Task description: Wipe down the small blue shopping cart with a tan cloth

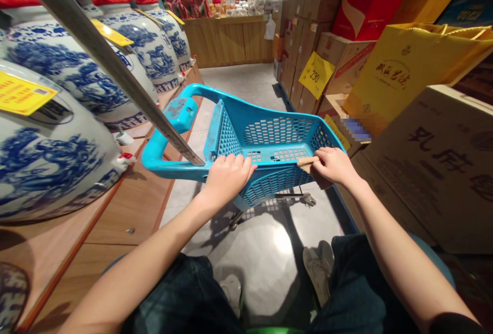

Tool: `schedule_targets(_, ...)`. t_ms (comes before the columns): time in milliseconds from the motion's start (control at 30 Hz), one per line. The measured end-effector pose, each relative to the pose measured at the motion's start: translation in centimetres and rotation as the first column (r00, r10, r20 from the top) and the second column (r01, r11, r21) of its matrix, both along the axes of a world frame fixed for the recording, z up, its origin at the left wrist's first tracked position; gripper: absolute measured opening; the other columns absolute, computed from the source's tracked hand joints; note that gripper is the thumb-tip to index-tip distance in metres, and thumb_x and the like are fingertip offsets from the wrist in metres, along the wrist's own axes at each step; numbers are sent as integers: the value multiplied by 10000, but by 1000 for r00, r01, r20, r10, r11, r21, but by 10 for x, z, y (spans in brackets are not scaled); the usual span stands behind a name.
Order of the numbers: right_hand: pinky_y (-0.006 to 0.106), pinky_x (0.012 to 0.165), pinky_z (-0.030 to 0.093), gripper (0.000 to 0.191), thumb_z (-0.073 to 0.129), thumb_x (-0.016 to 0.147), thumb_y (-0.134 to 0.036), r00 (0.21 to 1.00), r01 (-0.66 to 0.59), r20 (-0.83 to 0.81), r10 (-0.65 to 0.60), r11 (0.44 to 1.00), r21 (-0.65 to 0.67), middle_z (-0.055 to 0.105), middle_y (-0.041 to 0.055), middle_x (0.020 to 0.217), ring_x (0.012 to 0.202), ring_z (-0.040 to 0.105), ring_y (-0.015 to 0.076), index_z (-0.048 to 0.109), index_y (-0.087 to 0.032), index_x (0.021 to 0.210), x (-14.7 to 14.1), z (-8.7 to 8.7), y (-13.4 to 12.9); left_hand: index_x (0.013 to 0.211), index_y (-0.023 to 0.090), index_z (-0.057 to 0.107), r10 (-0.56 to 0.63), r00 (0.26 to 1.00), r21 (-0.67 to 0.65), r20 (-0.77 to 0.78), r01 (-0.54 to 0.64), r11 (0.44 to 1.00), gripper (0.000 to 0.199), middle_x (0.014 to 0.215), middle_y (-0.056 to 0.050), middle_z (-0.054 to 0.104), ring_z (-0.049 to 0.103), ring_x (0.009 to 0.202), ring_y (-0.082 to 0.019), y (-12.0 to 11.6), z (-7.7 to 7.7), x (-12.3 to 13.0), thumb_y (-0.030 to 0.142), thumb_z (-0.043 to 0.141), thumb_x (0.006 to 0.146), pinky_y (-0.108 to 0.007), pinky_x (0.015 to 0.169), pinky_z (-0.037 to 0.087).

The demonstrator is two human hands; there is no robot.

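A blue plastic shopping cart point(269, 172) with perforated basket walls stands in front of me, its handle end pointing left. My left hand point(229, 175) is closed over the near rim of the basket, close to the handle end. Further right along the same rim, my right hand point(333, 165) grips a tan cloth point(308, 162) against the edge; part of the cloth hangs down below the fingers. The basket has nothing visible inside. A metal pole point(115, 72) slants across the upper left and passes in front of the cart's handle.
Large blue-and-white porcelain jars point(50, 144) line a wooden platform point(127, 195) on the left. Stacked cartons point(435, 169) and a yellow gift bag point(412, 72) stand close on the right. A wooden counter point(223, 41) with packaged goods lies at the far end of the aisle.
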State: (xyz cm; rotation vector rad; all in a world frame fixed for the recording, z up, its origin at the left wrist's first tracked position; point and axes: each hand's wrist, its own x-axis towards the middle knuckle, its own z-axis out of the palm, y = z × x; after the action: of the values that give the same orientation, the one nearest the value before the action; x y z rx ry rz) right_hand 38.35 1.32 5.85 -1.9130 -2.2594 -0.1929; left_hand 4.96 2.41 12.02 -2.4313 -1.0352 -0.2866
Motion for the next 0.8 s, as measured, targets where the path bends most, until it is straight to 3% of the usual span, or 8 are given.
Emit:
schedule_targets(100, 371, 834, 350, 224, 470, 925, -196, 999, 8, 33, -10, 998, 59, 727, 108, 827, 848, 631, 254, 657, -190, 803, -17, -2, -6, 879, 176, 714, -2, 999, -26, 34, 3, 1000, 325, 732, -102, 680, 649, 751, -270, 0, 0, 0, 349, 524, 1078, -363, 626, 260)
schedule_targets(233, 408, 1017, 347, 253, 514, 919, -182, 985, -159, -33, 168, 969, 191, 764, 130, 1058, 1042, 638, 283, 682, -160, 1106, -51, -6, -14, 859, 179, 706, -3, 1000, 3, -9, 3, 1000, 337, 722, -100, 677, 650, 750, -273, -1, 1, 0, 356, 520, 1078, -366, 618, 249)
schedule_targets(333, 369, 962, 381, 257, 494, 919, -168, 963, -236, -114, 246, 967, 93, 769, 104, 1054, 1021, 658, 252, 691, -174, 1083, -37, -1, -10, 849, 179, 703, 0, 999, 19, -40, 1, 1000, 344, 717, -99, 674, 653, 751, -277, -1, 2, -1, 355, 518, 1080, -370, 612, 244)
schedule_targets(433, 343, 784, 371, 254, 444, 945, -204, 996, -64, -62, 60, 996, -57, 740, 100, 869, 857, 656, 239, 663, -190, 816, -2, 5, -2, 859, 178, 707, 5, 1000, -3, -26, -5, 1000, 340, 726, -101, 678, 653, 757, -275, -1, 2, -1, 353, 518, 1081, -369, 616, 253)
schedule_targets(500, 348, 748, 344, 273, 442, 950, -222, 999, 43, 11, -43, 995, -93, 737, 119, 868, 850, 656, 250, 639, -191, 764, 10, 7, -1, 867, 179, 710, 6, 1000, -17, -10, -6, 1000, 332, 730, -100, 679, 651, 756, -272, -1, 2, -1, 351, 521, 1079, -367, 620, 262)
schedule_targets(567, 357, 773, 342, 229, 458, 928, -191, 996, 77, 48, -74, 994, -78, 745, 126, 894, 876, 664, 260, 649, -183, 801, 4, 6, -4, 869, 179, 712, 1, 1000, -16, 1, -1, 1000, 332, 731, -101, 680, 651, 755, -271, -1, 1, -1, 351, 521, 1079, -368, 620, 267)
schedule_targets(700, 395, 923, 362, 209, 492, 927, -181, 998, -57, 11, 57, 996, 63, 757, 134, 993, 990, 667, 288, 685, -154, 1002, -37, 0, -15, 856, 181, 710, -6, 1000, 4, -17, 6, 1000, 351, 723, -102, 680, 652, 747, -276, -1, 1, 0, 359, 512, 1084, -371, 610, 255)
schedule_targets(800, 382, 976, 374, 265, 505, 934, -190, 973, -209, -78, 217, 973, 97, 764, 126, 1087, 1054, 660, 274, 680, -157, 1129, -44, 1, -15, 844, 181, 705, 5, 999, 16, -50, -4, 1000, 355, 719, -101, 678, 651, 741, -278, -2, 2, 0, 359, 513, 1084, -372, 606, 243)
